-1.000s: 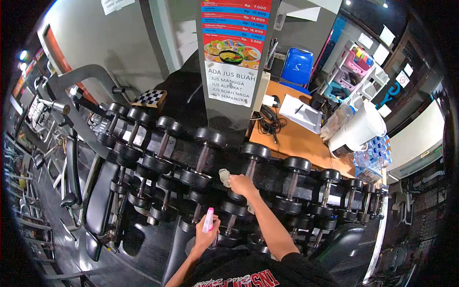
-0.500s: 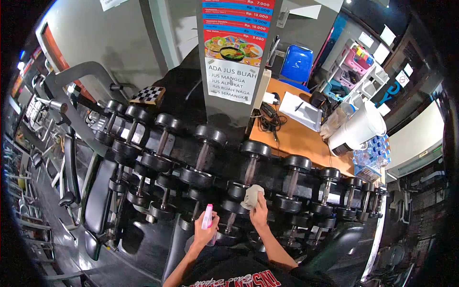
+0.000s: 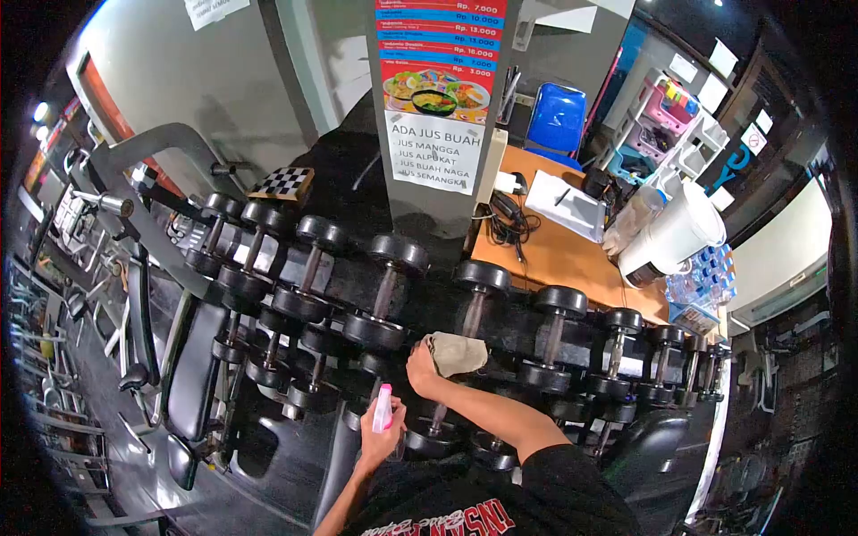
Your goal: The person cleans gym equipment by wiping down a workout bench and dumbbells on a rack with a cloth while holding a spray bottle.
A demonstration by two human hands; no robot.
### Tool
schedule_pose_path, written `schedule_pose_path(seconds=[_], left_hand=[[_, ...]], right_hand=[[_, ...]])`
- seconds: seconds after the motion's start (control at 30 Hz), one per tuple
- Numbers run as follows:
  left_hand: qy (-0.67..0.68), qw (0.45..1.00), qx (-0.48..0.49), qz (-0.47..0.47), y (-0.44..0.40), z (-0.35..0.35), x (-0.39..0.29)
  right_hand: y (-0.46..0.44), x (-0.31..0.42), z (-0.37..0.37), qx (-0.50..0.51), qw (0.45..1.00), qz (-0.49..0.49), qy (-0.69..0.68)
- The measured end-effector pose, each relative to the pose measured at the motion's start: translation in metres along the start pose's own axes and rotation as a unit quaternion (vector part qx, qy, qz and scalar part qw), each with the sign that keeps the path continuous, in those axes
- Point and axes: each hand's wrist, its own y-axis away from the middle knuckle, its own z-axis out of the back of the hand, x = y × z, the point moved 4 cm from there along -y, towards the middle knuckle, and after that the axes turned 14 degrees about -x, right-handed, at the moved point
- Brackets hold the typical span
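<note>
My left hand [image 3: 381, 439] is wrapped round a spray bottle [image 3: 382, 408] with a pink and white head, held upright in front of the lower dumbbells. My right hand [image 3: 422, 371] grips a beige cloth [image 3: 459, 355], which lies against the near head of a black dumbbell [image 3: 476, 302] on the upper row and mostly hides that head. To the left of the cloth sits another large round-headed dumbbell [image 3: 384, 290] with a worn metal handle. The right fingers are partly hidden by the cloth and the back of the hand.
Dumbbells fill two sloping rows, with more on the right [image 3: 617, 353]. Behind them stands an orange desk [image 3: 527, 259] with a white bucket [image 3: 670, 237] and cables. A pillar carries a menu poster [image 3: 433, 134]. A padded bench [image 3: 192, 375] is at left.
My right hand has swung from the right side of the cloth to its left, the forearm now crossing the lower row. The cloth has shifted slightly up and is spread wider.
</note>
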Motion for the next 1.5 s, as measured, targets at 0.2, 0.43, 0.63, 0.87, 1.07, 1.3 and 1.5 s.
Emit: schedule_pose_path(seconds=[0.2,0.43,0.63,0.87,1.07,1.3,1.5], left_hand=[[0.002,0.999,-0.02,0.045,0.001,0.011,0.005],[-0.023,0.999,0.01,0.031,-0.002,0.002,-0.001],[0.0,0.999,0.032,0.036,0.005,-0.005,0.008],[-0.033,0.999,0.022,0.011,0.0,0.003,0.012],[-0.019,0.999,0.039,0.01,-0.003,0.006,-0.002],[-0.005,0.995,0.097,0.034,-0.012,0.024,-0.005],[-0.046,0.984,0.169,0.015,-0.036,0.047,0.003]], right_hand=[[0.05,-0.026,0.012,-0.223,0.968,-0.006,-0.114],[0.145,-0.065,0.0,-0.482,0.808,-0.149,-0.303],[0.148,-0.027,-0.109,-0.295,0.289,-0.594,-0.691],[0.124,-0.062,0.016,-0.506,0.733,-0.321,-0.321],[0.035,-0.02,0.022,-0.256,0.937,-0.154,-0.181],[0.02,-0.008,0.0,-0.047,0.991,-0.109,-0.064],[0.102,-0.054,0.028,-0.4,0.88,-0.146,-0.212]])
